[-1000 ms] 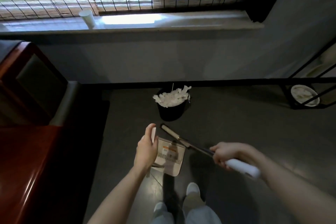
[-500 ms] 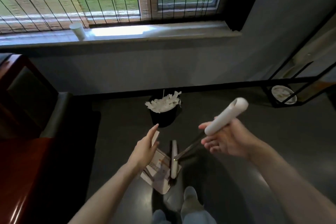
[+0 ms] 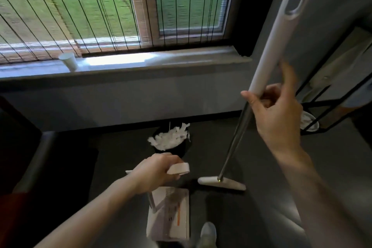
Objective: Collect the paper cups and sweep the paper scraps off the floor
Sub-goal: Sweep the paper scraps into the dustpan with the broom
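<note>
My right hand (image 3: 275, 115) grips the white handle of a broom (image 3: 267, 52), which stands nearly upright with its flat white head (image 3: 221, 183) on the dark floor. My left hand (image 3: 159, 171) is closed on the top of the dustpan handle; the white dustpan (image 3: 169, 215) rests on the floor below it, by my shoe. A black bin (image 3: 173, 145) heaped with white paper scraps (image 3: 169, 139) stands just beyond both hands. One white paper cup (image 3: 68, 61) sits upright on the windowsill at the left.
A grey windowsill (image 3: 161, 62) runs under the barred window. A dark red cabinet (image 3: 12, 197) and a grey ledge fill the left side. A black metal-frame rack (image 3: 330, 104) stands at the right with a white dish beneath it.
My right hand has swung the broom upright and set its head on the floor right of the dustpan. My left hand has closed on the dustpan handle. The view has tilted upward.
</note>
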### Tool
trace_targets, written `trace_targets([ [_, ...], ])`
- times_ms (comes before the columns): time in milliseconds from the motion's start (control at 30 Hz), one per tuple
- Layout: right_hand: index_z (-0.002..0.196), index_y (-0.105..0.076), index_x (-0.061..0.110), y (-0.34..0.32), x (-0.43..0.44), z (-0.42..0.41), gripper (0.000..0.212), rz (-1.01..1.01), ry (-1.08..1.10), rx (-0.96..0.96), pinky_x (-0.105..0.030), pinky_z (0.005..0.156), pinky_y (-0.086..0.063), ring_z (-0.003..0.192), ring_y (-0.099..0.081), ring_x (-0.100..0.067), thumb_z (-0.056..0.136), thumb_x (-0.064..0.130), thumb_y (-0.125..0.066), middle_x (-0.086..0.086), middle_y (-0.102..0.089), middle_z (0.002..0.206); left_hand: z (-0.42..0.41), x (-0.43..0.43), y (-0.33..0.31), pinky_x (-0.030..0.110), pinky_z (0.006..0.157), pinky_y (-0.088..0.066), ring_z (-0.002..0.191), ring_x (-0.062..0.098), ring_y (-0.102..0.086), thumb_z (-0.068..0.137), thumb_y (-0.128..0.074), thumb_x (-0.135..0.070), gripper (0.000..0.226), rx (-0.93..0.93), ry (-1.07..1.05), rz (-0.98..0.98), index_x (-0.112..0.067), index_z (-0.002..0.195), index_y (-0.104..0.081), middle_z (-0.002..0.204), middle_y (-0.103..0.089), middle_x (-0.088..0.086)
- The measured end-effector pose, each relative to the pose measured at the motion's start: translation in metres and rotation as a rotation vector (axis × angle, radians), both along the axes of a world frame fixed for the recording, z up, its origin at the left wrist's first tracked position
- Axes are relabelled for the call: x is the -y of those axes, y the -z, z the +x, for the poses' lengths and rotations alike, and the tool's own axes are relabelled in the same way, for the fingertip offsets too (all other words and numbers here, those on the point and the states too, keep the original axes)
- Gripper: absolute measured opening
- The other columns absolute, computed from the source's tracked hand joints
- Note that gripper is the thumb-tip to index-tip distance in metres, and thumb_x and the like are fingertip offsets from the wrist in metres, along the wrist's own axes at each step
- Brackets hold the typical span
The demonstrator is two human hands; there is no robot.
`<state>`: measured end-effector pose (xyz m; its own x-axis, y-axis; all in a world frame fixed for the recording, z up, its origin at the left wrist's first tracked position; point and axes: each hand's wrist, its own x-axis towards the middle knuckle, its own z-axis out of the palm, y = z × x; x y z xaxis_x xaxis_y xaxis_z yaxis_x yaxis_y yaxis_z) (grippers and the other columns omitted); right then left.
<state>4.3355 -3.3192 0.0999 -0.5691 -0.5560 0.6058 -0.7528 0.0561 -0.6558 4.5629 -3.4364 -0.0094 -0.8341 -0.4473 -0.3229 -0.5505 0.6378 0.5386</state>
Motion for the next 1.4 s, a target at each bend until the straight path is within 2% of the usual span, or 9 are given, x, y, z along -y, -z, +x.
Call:
trace_targets([
  [100,0.147,-0.009,0.040,-0.001,0.012,-0.043,0.077,-0.007,0.028,-0.268,-0.016,0.059,-0.042,0.060,-0.048,-0.009,0.090,0.028,-0.060,-0.007,-0.054,0.075,-0.036,0.023,-0.018,0.023,0.088,-0.046,0.099,0.000,-0.054,0.084,-0.068,-0.030,0.036,0.005,0.094,-0.043,-0.035,0.120,-0.059,0.106,-0.054,-0.021],
  [267,0.146,-0.033,0.013,0.001,0.034,-0.117,0.061,0.052,0.003,-0.309,-0.014,0.065,-0.032,0.067,-0.038,-0.002,0.092,0.017,-0.061,-0.002,-0.045,0.077,-0.101,0.059,-0.038,0.002,0.075,-0.034,0.091,-0.006,-0.052,0.082,-0.071,-0.022,0.033,-0.014,0.157,-0.091,-0.029,0.113,-0.064,0.102,-0.061,-0.019],
  [533,0.151,-0.020,0.024,-0.019,0.064,-0.189,0.069,0.283,-0.048,-0.229,-0.032,0.076,-0.050,0.073,-0.054,-0.018,0.093,0.020,-0.058,-0.019,-0.065,0.090,-0.210,0.114,-0.053,0.015,0.083,-0.038,0.103,0.010,-0.059,0.081,-0.072,-0.019,0.036,-0.018,0.261,-0.115,-0.022,0.117,-0.065,0.112,-0.067,-0.005],
  [800,0.146,-0.007,0.042,-0.029,0.130,-0.245,0.075,0.452,-0.118,-0.188,-0.010,0.061,-0.040,0.058,-0.051,-0.006,0.091,0.028,-0.055,-0.007,-0.062,0.081,-0.302,0.191,-0.042,0.017,0.087,-0.035,0.110,0.010,-0.054,0.087,-0.066,-0.016,0.035,-0.014,0.399,-0.088,-0.022,0.121,-0.062,0.118,-0.063,-0.004],
  [1000,0.142,-0.036,0.000,0.013,0.204,-0.276,0.068,0.327,-0.119,-0.467,-0.013,0.083,-0.036,0.086,-0.052,-0.016,0.083,0.010,-0.067,-0.026,-0.069,0.091,-0.362,0.282,-0.019,0.021,0.084,-0.049,0.089,0.011,-0.064,0.086,-0.067,-0.015,0.013,-0.026,0.513,-0.070,-0.013,0.098,-0.071,0.098,-0.070,0.001],
  [1167,0.143,-0.030,0.015,0.055,0.259,-0.305,0.076,0.448,-0.075,-0.399,-0.027,0.071,-0.043,0.070,-0.066,-0.027,0.079,0.010,-0.070,-0.024,-0.070,0.089,-0.401,0.343,0.009,0.040,0.096,-0.047,0.096,0.027,-0.065,0.091,-0.058,-0.014,0.015,-0.077,0.634,-0.022,-0.012,0.086,-0.072,0.094,-0.070,0.011],
  [1267,0.149,-0.019,0.027,0.086,0.293,-0.322,0.088,0.601,-0.127,-0.164,-0.016,0.079,-0.036,0.079,-0.069,-0.031,0.081,0.006,-0.071,-0.022,-0.069,0.096,-0.421,0.370,0.031,0.045,0.097,-0.044,0.100,0.033,-0.064,0.090,-0.057,-0.009,0.019,-0.014,0.582,0.086,-0.003,0.079,-0.072,0.094,-0.070,0.018],
  [1333,0.145,-0.005,0.028,0.112,0.318,-0.332,0.081,0.723,-0.172,-0.010,0.002,0.077,-0.028,0.089,-0.062,-0.015,0.090,0.012,-0.062,-0.008,-0.064,0.107,-0.432,0.386,0.053,0.044,0.089,-0.047,0.084,0.031,-0.066,0.088,-0.053,0.000,0.027,-0.004,0.443,0.169,-0.002,0.066,-0.070,0.077,-0.069,0.015],
  [1400,0.142,-0.002,0.041,0.144,0.340,-0.343,0.075,0.813,-0.236,0.085,0.001,0.073,-0.028,0.083,-0.049,0.003,0.095,0.017,-0.055,0.003,-0.056,0.105,-0.439,0.403,0.068,0.035,0.082,-0.050,0.087,0.028,-0.065,0.087,-0.057,-0.001,0.022,0.062,0.367,0.172,-0.005,0.073,-0.074,0.082,-0.070,0.012],
])
